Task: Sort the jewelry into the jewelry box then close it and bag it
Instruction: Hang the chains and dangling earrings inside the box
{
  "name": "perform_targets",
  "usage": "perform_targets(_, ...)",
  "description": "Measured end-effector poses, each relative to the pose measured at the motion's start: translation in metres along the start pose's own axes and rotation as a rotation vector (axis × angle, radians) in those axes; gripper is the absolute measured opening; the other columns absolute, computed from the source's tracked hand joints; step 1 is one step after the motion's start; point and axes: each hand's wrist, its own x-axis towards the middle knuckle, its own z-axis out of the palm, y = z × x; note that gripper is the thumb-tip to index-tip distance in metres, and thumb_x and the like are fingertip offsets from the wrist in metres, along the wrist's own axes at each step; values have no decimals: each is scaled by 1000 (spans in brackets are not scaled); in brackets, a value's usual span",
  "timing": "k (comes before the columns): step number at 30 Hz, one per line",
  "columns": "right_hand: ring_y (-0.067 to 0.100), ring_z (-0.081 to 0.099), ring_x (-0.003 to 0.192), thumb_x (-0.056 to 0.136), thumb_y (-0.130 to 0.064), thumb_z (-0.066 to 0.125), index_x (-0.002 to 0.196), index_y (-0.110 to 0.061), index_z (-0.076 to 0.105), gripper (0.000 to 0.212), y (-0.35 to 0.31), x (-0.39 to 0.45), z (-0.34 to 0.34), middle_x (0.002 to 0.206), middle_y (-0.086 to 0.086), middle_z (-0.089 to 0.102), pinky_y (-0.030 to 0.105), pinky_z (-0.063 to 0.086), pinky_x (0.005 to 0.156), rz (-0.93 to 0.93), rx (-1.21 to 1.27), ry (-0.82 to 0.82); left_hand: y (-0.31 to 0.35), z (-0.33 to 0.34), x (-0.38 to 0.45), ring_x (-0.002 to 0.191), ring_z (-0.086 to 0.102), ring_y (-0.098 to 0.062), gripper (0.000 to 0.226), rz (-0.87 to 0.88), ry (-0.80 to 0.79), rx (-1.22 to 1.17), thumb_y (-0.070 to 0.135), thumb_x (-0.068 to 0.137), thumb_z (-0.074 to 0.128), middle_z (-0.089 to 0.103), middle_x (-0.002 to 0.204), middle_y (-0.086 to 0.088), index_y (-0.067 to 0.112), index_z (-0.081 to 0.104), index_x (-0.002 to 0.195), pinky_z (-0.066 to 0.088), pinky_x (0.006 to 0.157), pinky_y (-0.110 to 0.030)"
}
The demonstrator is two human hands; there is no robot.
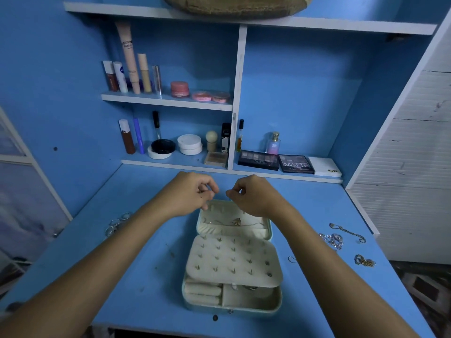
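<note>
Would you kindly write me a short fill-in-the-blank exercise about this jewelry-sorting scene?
1. The jewelry box lies ____ on the blue desk, lid back.
2. The left hand and right hand are raised over the box's ____.
3. The silver rings lie to the ____ of the box.
4. The chain bracelets lie to the box's ____.

Missing words: open; lid; left; right

Before you a blue desk (pixel 136 240) carries the open jewelry box (pixel 231 306) at its middle; rings (pixel 117 224) lie to its left; silver chains (pixel 333 240), a bracelet (pixel 347 231) and gold pieces (pixel 364 261) lie right
</note>
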Motion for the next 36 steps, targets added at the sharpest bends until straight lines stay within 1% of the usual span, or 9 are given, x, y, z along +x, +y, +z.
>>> perform_targets(3,18,60,74,94,-42,61,73,-23,58,28,-2,6,8,84,-1,64,27,44,62,45,-75,-4,-7,4,0,67,68,-5,18,34,-12,155,14,95,61,68,75,11,22,76,102,56,75,-25)
perform_targets(7,21,63,85,90,-44,64,76,-20,61,28,-9,12,18,93,0,64,30,48,67,89,-155,13,-17,10,2,85,68,-17,26,66,-57,352,14,94,56,75,95,0,23,77,106,56,81,-34)
perform_targets(11,23,61,89,90,-46,65,101,-17,65,31,-16,17,27,102,2,63,30,45,68,131,-235,31,-14,13,3,82,64,-27,28,38,-151,487,14,94,50,69,86,-5,21,76,100,55,71,-34)
perform_targets(15,23,59,85,90,-40,66,104,-17,64,28,-19,19,35,102,3,63,29,44,68,161,-268,34,-7,13,7,75,59,-31,24,-36,-185,560,10,90,48,56,75,-9,11,72,85,44,58,-29)
perform_targets(18,22,57,83,89,-36,65,103,-18,63,23,-20,18,39,100,3,63,29,43,66,166,-281,47,-6,15,8,71,57,-28,23,-72,-198,554,7,89,49,52,72,-7,9,71,82,36,54,-26)
perform_targets(22,21,59,87,88,-28,64,102,-22,65,16,-21,15,39,101,0,64,28,43,68,167,-229,69,-4,17,10,64,49,-24,24,-122,-206,529,7,87,50,48,68,-6,10,58,65,36,54,-26)
perform_targets(28,21,64,90,85,-22,67,95,-24,73,12,-21,12,31,100,-2,68,27,45,68,188,-197,45,-5,12,10,68,54,-25,22,-157,-237,458,13,91,52,58,74,-9,7,71,80,45,58,-28)
perform_targets(32,19,65,84,82,-22,70,88,-24,74,7,-17,9,25,94,-3,69,25,46,64,180,-216,-16,-3,6,8,85,67,-24,25,-131,-299,403,18,91,53,70,86,-3,15,78,94,58,75,-34)
perform_targets(36,17,65,85,83,-31,70,83,-27,73,5,-16,5,14,95,-6,69,25,48,66,110,-189,-91,6,4,5,65,64,-6,22,-101,-326,311,23,93,55,70,70,6,23,76,93,49,61,-22)
